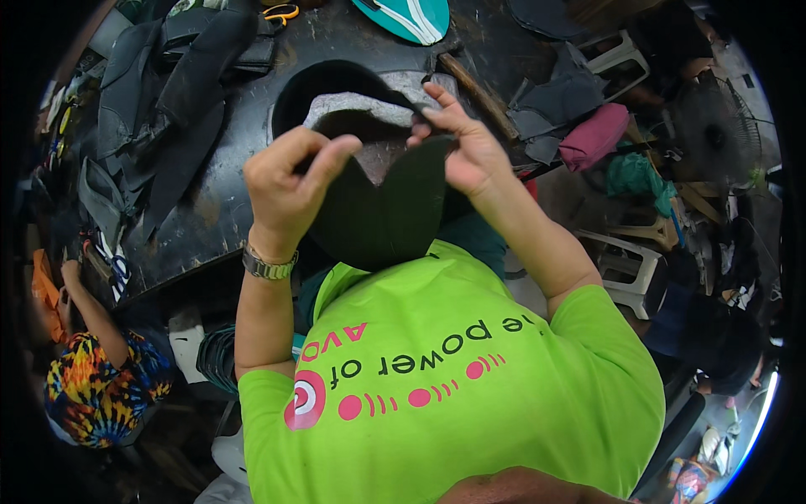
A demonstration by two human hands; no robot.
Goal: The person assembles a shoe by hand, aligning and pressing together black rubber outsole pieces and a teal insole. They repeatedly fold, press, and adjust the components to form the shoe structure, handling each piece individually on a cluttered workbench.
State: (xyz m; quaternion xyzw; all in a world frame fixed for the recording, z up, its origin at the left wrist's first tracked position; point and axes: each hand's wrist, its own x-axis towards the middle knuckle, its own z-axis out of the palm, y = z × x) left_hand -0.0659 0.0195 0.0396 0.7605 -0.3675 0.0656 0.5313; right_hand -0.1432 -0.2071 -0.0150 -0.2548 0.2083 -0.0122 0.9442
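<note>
A black, flexible, curved piece with a V-shaped notch in its near edge (382,214) hangs between my hands, close to my body at the table's edge. My left hand (294,181) is closed on its left edge, fingers curled and thumb extended along the top. My right hand (457,139) grips the right edge, with the upper fingers partly raised. Behind the piece lies a grey, worn-looking slab (357,105) on the table, and a rounded black part (323,80) curves over it. Where the black parts join, if they do, I cannot tell.
Stacked dark cut pieces (180,88) lie on the black table (197,235) at left. A wooden stick (478,97) and a teal-and-white piece (411,17) lie beyond. At right are a pink bundle (594,137), plastic stools (625,269) and a fan (714,134). A co-worker (105,374) sits at left.
</note>
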